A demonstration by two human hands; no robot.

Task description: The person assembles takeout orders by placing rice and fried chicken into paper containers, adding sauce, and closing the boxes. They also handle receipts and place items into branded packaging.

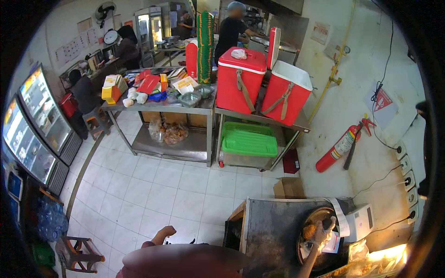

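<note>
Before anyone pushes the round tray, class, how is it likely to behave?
The tray is probably stiff: its round rim looks unbent. Lying flat on the counter, it would likely slide rather than roll. The brown food inside looks loose, so might shift.

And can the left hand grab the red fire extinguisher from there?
Probably not: the left hand is out over the floor, while the red fire extinguisher is far off, by the right wall, past the dark counter.
</note>
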